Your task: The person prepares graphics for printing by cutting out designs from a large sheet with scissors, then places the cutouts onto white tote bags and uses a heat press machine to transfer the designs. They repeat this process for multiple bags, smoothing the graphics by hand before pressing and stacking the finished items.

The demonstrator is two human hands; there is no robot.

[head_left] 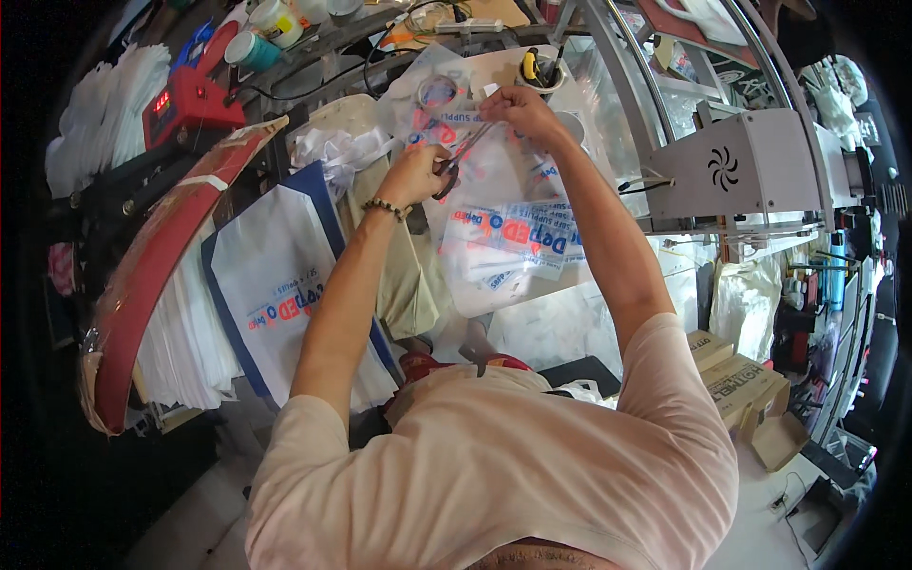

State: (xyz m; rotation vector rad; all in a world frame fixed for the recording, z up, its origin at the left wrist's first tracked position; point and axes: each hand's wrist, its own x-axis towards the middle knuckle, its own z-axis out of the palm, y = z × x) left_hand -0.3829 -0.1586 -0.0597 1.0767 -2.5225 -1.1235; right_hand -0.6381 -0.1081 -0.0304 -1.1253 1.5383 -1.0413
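Note:
My left hand (420,178), with a beaded bracelet at the wrist, is closed round the dark handles of a pair of scissors (467,144). The blades slant up and to the right, toward my right hand (522,112). That hand is closed in a pinch close to the blade tips; a small white piece (490,90) shows at its fingers, but what they grip is not clear. Beneath both hands, clear plastic pieces with red and blue print (518,237) lie scattered on a pale work surface (475,296). A round tape roll (437,92) lies beyond my left hand.
Past my right hand stands a cup (541,85) holding a yellow-handled tool (532,66). To the left are a printed white bag (275,285) on a blue board and a long red padded bar (157,294). A grey machine housing (736,166) and metal frame stand right.

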